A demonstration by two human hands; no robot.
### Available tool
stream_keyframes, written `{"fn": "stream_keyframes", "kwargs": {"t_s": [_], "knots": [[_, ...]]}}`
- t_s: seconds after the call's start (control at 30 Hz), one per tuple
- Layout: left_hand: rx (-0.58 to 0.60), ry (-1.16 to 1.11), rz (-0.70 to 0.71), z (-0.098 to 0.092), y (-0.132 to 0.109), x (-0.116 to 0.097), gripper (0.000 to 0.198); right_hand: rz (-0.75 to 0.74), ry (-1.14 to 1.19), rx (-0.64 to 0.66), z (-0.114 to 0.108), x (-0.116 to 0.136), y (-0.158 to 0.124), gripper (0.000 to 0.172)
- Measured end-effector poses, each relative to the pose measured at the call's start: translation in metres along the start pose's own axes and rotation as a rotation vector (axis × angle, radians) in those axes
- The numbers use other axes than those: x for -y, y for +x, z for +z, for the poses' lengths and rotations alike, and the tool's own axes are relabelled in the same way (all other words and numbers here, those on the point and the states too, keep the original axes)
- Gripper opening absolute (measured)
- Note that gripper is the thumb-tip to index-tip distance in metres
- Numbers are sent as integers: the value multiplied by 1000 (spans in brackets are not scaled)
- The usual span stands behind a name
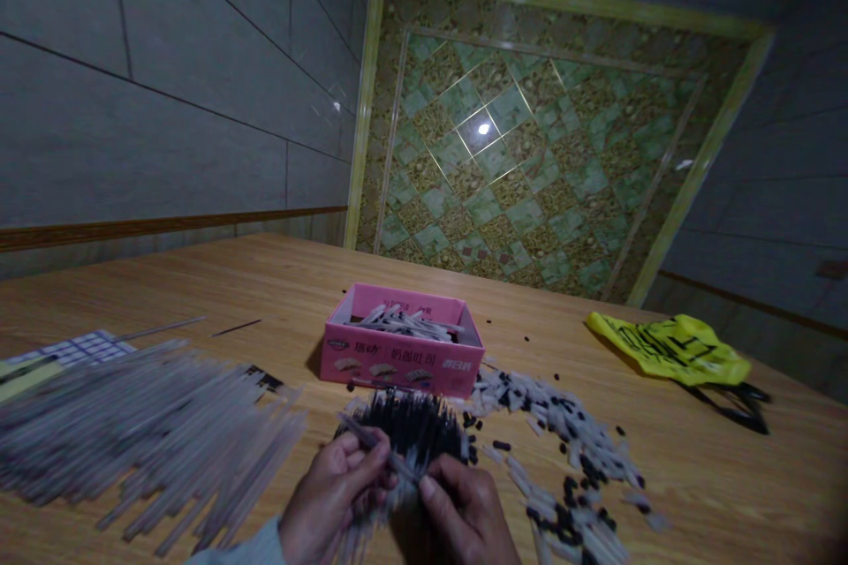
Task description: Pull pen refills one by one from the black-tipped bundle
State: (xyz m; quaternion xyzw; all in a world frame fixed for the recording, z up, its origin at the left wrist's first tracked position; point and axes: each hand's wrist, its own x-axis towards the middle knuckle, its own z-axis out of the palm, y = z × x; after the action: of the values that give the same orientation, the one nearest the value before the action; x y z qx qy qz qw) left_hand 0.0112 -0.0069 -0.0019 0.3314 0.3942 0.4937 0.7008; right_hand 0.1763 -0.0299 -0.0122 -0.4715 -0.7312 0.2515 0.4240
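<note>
My left hand (339, 487) pinches a thin greyish plastic tube (401, 463) that slants down to the right between my hands. At the tube's lower end, the fingers of my right hand (469, 508) are closed on it. Just beyond my hands lies a dense bundle of thin black-tipped sticks (417, 424), partly hidden by my fingers. Behind it stands a pink open box (397, 364) with printed lettering, holding many whitish slim pieces (407, 322). Small white pieces (570, 415) and short black plugs (573, 487) are scattered to the right of my right hand.
A large heap of long translucent tubes (139, 428) covers the table's left side, near a checked cloth (99, 346). A yellow bag (676, 349) with black lettering and straps lies at the right. The wooden table (265, 269) meets a tiled wall (490, 168).
</note>
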Motion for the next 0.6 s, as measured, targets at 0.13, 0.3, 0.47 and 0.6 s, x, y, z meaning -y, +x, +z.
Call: {"fn": "stream_keyframes", "kwargs": {"t_s": [0.13,0.3,0.47,0.6], "knots": [[-23,37,53,4,-4,-3,30,41,-45,-13,-7,-3,4,40],[40,54,111,2,-1,-5,34,100,-518,-208,-41,-22,9,16],[118,137,172,-8,9,4,42,207,-850,-159,-58,-49,8,21],[106,213,180,-9,12,6,45,188,-849,-172,-57,-56,6,19]]}}
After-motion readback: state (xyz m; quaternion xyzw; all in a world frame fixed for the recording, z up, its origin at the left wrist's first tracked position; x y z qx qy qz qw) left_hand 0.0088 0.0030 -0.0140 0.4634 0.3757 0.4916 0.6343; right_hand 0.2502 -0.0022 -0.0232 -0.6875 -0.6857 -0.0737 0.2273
